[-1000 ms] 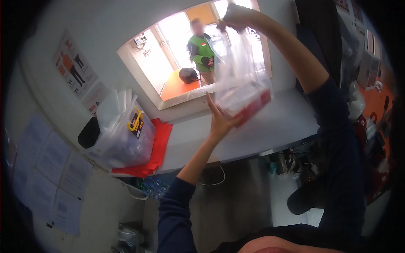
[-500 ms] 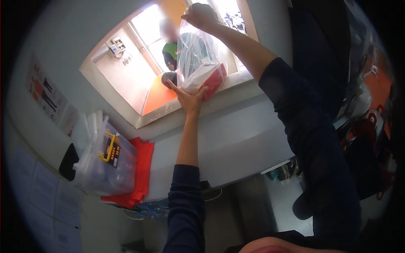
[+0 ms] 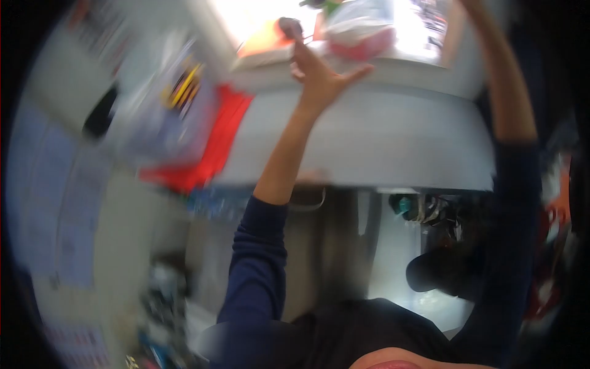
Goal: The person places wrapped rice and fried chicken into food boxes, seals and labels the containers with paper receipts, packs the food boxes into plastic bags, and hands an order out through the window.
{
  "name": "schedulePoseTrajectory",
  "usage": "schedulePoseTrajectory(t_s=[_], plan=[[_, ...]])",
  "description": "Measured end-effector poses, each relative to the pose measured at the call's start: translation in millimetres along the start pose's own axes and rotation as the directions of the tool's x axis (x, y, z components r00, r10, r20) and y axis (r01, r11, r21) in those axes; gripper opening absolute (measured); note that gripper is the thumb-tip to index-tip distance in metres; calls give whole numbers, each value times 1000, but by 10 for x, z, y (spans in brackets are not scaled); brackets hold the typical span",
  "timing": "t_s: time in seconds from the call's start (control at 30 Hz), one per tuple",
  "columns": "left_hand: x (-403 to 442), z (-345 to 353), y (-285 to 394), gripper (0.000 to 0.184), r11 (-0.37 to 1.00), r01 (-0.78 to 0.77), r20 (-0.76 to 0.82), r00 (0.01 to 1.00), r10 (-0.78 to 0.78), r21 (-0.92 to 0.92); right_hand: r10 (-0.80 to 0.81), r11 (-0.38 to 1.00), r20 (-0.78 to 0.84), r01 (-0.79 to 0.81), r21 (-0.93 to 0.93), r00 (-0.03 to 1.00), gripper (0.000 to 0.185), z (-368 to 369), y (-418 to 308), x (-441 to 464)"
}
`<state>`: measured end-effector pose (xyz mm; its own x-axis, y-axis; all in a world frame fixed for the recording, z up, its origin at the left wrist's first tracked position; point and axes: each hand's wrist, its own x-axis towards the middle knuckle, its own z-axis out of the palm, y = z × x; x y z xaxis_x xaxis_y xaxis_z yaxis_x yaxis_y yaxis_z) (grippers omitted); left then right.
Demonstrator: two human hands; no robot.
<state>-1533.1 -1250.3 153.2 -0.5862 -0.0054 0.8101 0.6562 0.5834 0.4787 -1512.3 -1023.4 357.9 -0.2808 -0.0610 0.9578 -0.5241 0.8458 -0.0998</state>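
Note:
My left hand (image 3: 321,80) reaches up toward the window opening, fingers and thumb spread apart with nothing in its grasp. Just beyond it, a clear plastic bag (image 3: 362,12) with a red and white box (image 3: 361,43) inside rests at the window ledge, apart from my palm. A dark rounded shape (image 3: 290,27) appears right at my left fingertips; blur hides what it is and whether they touch. My right forearm (image 3: 513,92) stretches up at the right, its hand cut off by the top edge.
Below the window runs a grey counter (image 3: 381,135). At its left stand a clear plastic bin (image 3: 163,126) with a yellow handle and red material (image 3: 224,135) beside it. Someone in green (image 3: 332,6) is partly visible outside. A dark rounded seat-like shape (image 3: 427,270) is low at right.
My left hand has come away from the bag and opened. My right hand has moved right, off the bag's top and out of frame. The view has tilted downward and turned.

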Motion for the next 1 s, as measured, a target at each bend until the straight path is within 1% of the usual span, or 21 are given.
schedulePoseTrajectory(t_s=[0.13,0.17,0.23,0.27,0.3,0.33,0.37,0.4,0.43,0.47,0.5,0.53,0.57,0.6,0.7,0.73,0.77,0.87,0.93,0.97,1.0], plan=[[-1442,-2136,780,107,956,-251,-90,960,267,151,-384,922,-63,386,27,921,24,-853,-913,-908],[-1876,-2695,924,86,955,-151,-188,961,202,255,-467,873,-148,481,80,872,24,-982,-1135,-1118],[-2914,-3958,1068,96,798,70,-251,962,104,599,-537,751,-311,612,247,784,25,-1126,-1607,-1644],[-3475,-4526,1273,80,643,270,-364,931,15,717,-551,672,-334,644,366,765,26,-1137,-1818,-2010],[-4079,-5057,1546,65,457,445,-483,875,-38,770,-546,600,-314,624,501,776,26,-1131,-2080,-2434],[-4679,-5478,1963,56,253,607,-601,791,-111,753,-667,521,64,404,752,742,24,-1164,-1979,-3047],[-5234,-5837,2399,51,47,750,-737,658,-155,660,-635,595,126,378,710,763,14,-1088,-2619,-3442],[-5803,-6093,2825,46,-114,780,-788,606,-113,616,-819,423,220,299,855,530,17,-882,-2939,-3713],[-6490,-6343,3200,46,-331,740,-799,596,-81,586,-842,412,288,200,889,456,28,-911,-3743,-3828],[-7117,-6497,3550,37,-414,798,-882,470,-26,438,-750,581,584,-113,806,310,16,-858,-4159,-4142],[-7795,-6598,3856,29,-476,834,-941,337,37,279,-762,513,572,-255,820,303,19,-774,-4490,-4618],[-8562,-6733,4043,25,-357,931,-989,117,90,77,-811,461,570,-453,763,133,20,-679,-4761,-5102],[-9408,-6786,4322,23,-232,959,-982,-138,131,-165,-945,269,326,-483,833,35,18,-847,-5530,-5590],[-9834,-6816,4281,25,-131,962,-970,-236,54,-241,-935,335,330,-621,709,-128,17,-1043,-5996,-5795],[-9985,-7107,4050,36,-27,931,-902,-359,-239,-363,-974,216,184,-784,582,-132,20,-1501,-7274,-6529],[-9964,-7329,3913,43,-157,902,-829,-431,-357,-401,-977,204,172,-762,614,-123,21,-1671,-7752,-6680],[-10421,-7511,3566,51,-105,962,-910,-274,-310,-254,-965,215,249,-774,596,-76,25,-1808,-8258,-6904],[-9745,-8010,3160,72,-228,946,-860,-306,-409,-229,-890,312,457,-733,604,-2,54,-2114,-9688,-7504],[-9730,-8235,2945,78,-195,974,-861,-197,-470,-116,-872,333,465,-511,793,154,75,-2228,-10452,-7839],[-9753,-8354,2883,78,-194,972,-852,-213,-478,-134,-873,347,468,-501,793,136,75,-2283,-10670,-7795],[-9768,-8452,2836,75,-174,984,-811,-130,-570,-36,-881,451,468,-429,783,-71,78,-2347,-10846,-7596]])
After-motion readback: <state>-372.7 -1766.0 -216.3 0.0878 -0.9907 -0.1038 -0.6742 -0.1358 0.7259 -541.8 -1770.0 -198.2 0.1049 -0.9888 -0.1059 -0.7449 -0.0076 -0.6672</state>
